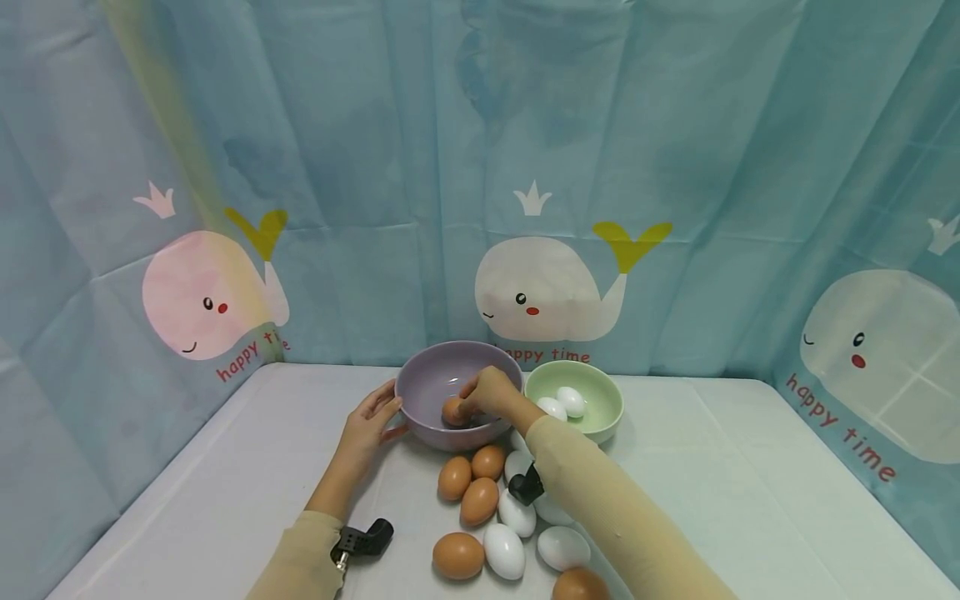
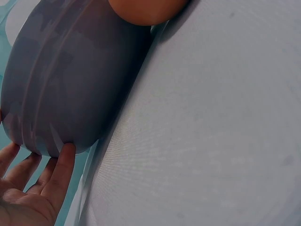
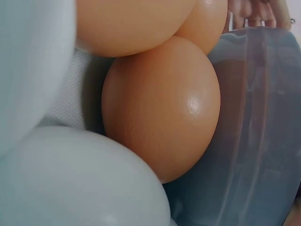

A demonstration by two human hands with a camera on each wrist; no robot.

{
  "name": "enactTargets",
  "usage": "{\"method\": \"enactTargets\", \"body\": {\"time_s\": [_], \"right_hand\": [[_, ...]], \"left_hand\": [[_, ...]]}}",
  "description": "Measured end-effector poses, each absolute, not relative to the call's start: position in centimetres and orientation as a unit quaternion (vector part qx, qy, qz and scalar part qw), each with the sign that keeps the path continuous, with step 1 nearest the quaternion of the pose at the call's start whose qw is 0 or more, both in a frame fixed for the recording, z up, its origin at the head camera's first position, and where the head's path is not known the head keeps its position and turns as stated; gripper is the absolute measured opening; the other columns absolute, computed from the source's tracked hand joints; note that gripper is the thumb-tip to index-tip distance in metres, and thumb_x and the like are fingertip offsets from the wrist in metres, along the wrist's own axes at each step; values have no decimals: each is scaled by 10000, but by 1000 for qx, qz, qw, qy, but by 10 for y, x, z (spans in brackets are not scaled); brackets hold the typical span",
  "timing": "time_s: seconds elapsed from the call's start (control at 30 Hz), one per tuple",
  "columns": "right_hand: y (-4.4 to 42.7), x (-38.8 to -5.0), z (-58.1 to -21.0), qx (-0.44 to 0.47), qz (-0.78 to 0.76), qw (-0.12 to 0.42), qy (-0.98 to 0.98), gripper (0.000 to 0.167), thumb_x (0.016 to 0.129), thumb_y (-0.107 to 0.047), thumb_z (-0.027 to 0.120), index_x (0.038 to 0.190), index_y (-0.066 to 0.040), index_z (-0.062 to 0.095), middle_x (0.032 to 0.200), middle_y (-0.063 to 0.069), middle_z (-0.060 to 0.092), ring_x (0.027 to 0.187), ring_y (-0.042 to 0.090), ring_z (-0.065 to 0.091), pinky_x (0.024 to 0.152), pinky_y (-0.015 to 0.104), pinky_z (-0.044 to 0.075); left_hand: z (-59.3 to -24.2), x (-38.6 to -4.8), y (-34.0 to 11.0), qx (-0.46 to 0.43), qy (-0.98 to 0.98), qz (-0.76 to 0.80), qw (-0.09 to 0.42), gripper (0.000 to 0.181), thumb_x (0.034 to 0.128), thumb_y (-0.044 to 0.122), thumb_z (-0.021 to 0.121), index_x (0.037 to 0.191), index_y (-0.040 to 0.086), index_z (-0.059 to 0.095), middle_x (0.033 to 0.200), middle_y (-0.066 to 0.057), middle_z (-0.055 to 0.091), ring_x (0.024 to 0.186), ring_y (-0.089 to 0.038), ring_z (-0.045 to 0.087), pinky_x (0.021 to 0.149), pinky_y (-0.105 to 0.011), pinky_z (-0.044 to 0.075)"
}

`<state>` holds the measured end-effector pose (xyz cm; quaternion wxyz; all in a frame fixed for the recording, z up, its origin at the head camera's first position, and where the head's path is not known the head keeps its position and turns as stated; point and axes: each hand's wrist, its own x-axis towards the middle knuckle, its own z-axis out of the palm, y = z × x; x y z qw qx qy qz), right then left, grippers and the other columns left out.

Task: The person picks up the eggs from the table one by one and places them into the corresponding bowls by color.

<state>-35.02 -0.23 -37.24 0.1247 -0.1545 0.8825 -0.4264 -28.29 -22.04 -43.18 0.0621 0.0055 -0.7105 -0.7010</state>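
A purple bowl [image 1: 427, 379] stands at the back of the table. My left hand [image 1: 367, 429] touches its left outer wall; in the left wrist view the fairly straight fingers [image 2: 62, 174] rest against the bowl [image 2: 70, 89]. Inside the bowl, my right hand [image 1: 491, 393] pinches a brown egg [image 1: 453, 412] near the bottom; the fingertips are partly hidden. In front of the bowl lie several brown eggs [image 1: 479, 502] and, beside them, several white eggs [image 1: 504, 551]. A brown egg [image 3: 162, 110] fills the middle of the right wrist view, close to the bowl's outside.
To the right of the purple bowl is a light green bowl [image 1: 611, 404] with white eggs [image 1: 571, 402] in it. One more brown egg [image 1: 581, 585] lies at the front edge of the view. Behind the white table [image 1: 720, 467] hangs a blue whale-print curtain [image 1: 720, 167].
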Motion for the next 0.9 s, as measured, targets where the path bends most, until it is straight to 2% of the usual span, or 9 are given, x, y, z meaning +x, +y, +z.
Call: {"method": "enactTargets", "body": {"time_s": [0.3, 0.9], "right_hand": [[-4, -350, -371, -153, -409, 118, 892, 211, 768, -72, 834, 959, -9, 769, 913, 81, 763, 684, 78, 616, 610, 166, 537], [1, -346, -368, -154, -425, 106, 886, 290, 775, -70, 827, 1040, 24, 753, 1000, 112, 764, 798, 126, 688, 710, 225, 600]], "left_hand": [[-431, -282, -221, 6, -711, -700, 63, 535, 1045, 190, 518, 1537, 73, 342, 1602, -154, 347, 1456, -301, 384, 1009, -419, 567], [-434, -284, -220, 14, -713, -698, 63, 533, 1039, 197, 530, 1530, 79, 359, 1596, -151, 359, 1445, -308, 398, 1004, -419, 570]]}}
